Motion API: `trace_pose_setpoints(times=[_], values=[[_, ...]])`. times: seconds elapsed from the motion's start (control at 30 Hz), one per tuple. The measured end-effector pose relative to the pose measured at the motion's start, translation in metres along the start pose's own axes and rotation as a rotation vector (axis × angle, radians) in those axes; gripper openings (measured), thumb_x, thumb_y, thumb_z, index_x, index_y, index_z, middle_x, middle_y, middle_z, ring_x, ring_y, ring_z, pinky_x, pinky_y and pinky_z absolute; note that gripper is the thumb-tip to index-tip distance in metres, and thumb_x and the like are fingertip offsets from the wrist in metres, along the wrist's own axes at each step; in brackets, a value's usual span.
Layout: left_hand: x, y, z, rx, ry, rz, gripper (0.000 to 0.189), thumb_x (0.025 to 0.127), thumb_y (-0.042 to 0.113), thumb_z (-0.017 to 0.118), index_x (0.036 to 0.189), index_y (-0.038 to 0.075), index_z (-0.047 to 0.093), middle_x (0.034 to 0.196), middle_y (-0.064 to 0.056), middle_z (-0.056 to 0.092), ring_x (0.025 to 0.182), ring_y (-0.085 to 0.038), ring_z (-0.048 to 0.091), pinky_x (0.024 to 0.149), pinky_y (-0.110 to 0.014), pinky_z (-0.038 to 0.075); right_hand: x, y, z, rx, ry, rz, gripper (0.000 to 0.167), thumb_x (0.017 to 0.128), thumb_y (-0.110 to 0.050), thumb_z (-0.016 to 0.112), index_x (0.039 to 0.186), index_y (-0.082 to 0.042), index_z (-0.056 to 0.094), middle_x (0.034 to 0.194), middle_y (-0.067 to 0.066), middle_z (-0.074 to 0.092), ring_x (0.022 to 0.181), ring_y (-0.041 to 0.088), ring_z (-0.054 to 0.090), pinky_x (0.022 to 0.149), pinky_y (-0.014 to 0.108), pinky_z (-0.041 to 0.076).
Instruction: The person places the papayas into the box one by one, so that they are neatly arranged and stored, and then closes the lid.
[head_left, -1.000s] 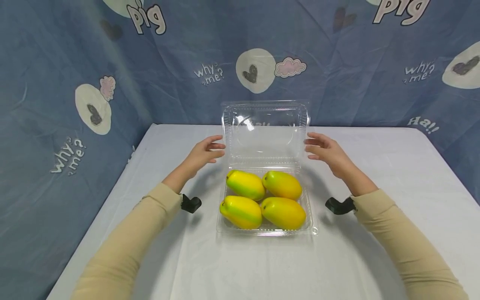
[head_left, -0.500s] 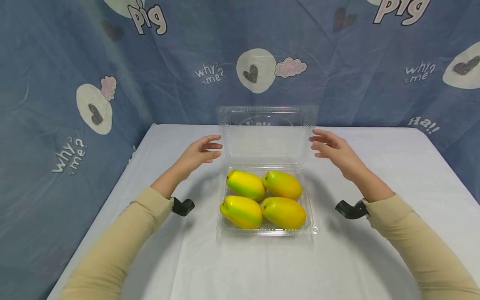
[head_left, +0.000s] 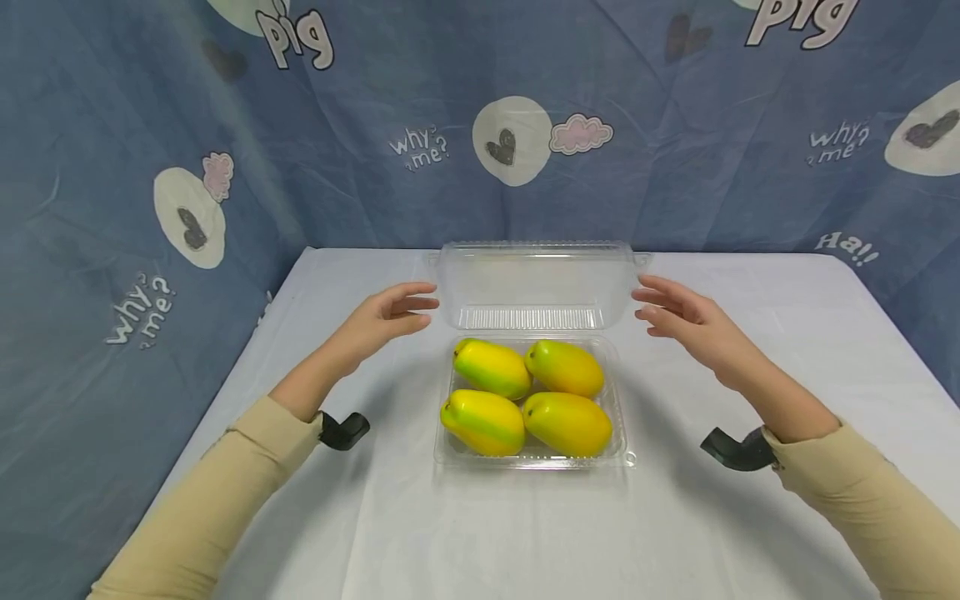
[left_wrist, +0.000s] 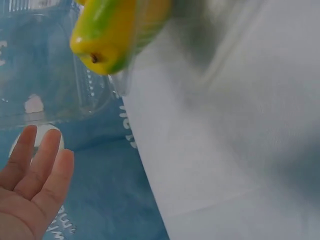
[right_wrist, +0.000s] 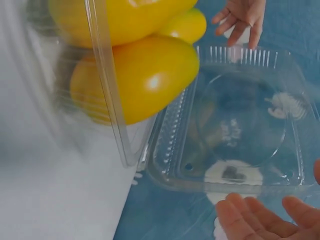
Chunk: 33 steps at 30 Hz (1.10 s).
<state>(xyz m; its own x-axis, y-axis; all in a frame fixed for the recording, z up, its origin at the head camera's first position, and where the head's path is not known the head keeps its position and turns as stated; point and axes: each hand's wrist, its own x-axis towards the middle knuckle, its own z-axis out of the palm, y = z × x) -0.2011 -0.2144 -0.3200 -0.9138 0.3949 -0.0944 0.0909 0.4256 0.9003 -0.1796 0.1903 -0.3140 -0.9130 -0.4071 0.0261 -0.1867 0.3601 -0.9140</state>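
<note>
A clear plastic clamshell box holds several yellow-green mangoes (head_left: 567, 425) in its base, whose front rim (head_left: 525, 465) faces me. Its lid (head_left: 534, 287) stands tilted back behind the fruit. My left hand (head_left: 381, 318) is just off the lid's left side, fingers loosely extended and holding nothing. On the other side, my right hand (head_left: 692, 325) hovers by the lid's right edge, also holding nothing. The left wrist view shows the left fingers (left_wrist: 54, 180) beneath the lid's edge. In the right wrist view, both hands flank the lid (right_wrist: 240, 120), with the right hand (right_wrist: 262, 220) nearer.
A white cloth-covered table (head_left: 480, 533) carries the box, with its back edge just behind the lid. Blue printed fabric (head_left: 360, 75) hangs behind and along the left. Black curved pieces (head_left: 738, 450) stick out from both sleeve cuffs.
The lid has tipped further backward and lower. Both hands have drawn outward from its sides, the left toward the left and the right toward the right. The mangoes have stayed put.
</note>
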Motion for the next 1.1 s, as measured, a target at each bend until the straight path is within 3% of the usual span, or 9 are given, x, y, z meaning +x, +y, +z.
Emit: trace_pose_setpoints(times=[0.23, 0.47, 0.73, 0.97, 1.1], values=[[-0.018, 0.004, 0.003, -0.009, 0.012, 0.037, 0.050, 0.092, 0.024, 0.055, 0.139, 0.013, 0.038, 0.137, -0.011, 0.044, 0.123, -0.027, 0.044, 0.101, -0.044, 0.036, -0.020, -0.002, 0.004, 0.007, -0.056, -0.028, 0.056, 0.098, -0.017, 0.042, 0.147, -0.007, 0.015, 0.145, 0.023, 0.027, 0.109, -0.010, 0.045, 0.085, 0.009, 0.041], [-0.034, 0.010, 0.008, 0.030, 0.031, 0.073, 0.051, 0.092, 0.027, 0.055, 0.138, 0.012, 0.039, 0.136, -0.008, 0.046, 0.119, -0.024, 0.048, 0.097, -0.040, 0.041, -0.036, -0.003, 0.010, -0.004, -0.056, -0.072, 0.055, 0.098, -0.013, 0.042, 0.146, -0.008, 0.018, 0.144, 0.022, 0.030, 0.112, -0.010, 0.045, 0.088, 0.008, 0.039], [-0.054, 0.010, 0.020, 0.137, 0.058, 0.101, 0.045, 0.093, 0.026, 0.053, 0.135, 0.012, 0.044, 0.133, -0.008, 0.049, 0.117, -0.025, 0.049, 0.092, -0.042, 0.045, -0.054, 0.000, 0.016, -0.001, -0.028, -0.128, 0.041, 0.098, -0.010, 0.040, 0.138, -0.003, 0.035, 0.129, -0.017, 0.046, 0.111, -0.003, 0.050, 0.087, 0.011, 0.042], [-0.073, 0.004, 0.038, 0.213, 0.128, 0.086, 0.043, 0.093, 0.027, 0.054, 0.132, 0.013, 0.048, 0.131, -0.009, 0.052, 0.112, -0.028, 0.052, 0.090, -0.047, 0.045, -0.067, 0.006, 0.023, -0.048, -0.020, -0.072, 0.037, 0.099, -0.013, 0.038, 0.135, -0.003, 0.041, 0.124, -0.013, 0.052, 0.106, -0.003, 0.053, 0.085, 0.013, 0.044], [-0.081, 0.000, 0.051, 0.251, 0.186, 0.087, 0.043, 0.091, 0.028, 0.057, 0.131, 0.013, 0.049, 0.131, -0.008, 0.052, 0.112, -0.029, 0.052, 0.090, -0.048, 0.044, -0.072, 0.010, 0.028, -0.058, -0.010, -0.090, 0.035, 0.098, -0.010, 0.039, 0.133, -0.003, 0.043, 0.122, -0.015, 0.053, 0.105, -0.002, 0.053, 0.084, 0.014, 0.044]])
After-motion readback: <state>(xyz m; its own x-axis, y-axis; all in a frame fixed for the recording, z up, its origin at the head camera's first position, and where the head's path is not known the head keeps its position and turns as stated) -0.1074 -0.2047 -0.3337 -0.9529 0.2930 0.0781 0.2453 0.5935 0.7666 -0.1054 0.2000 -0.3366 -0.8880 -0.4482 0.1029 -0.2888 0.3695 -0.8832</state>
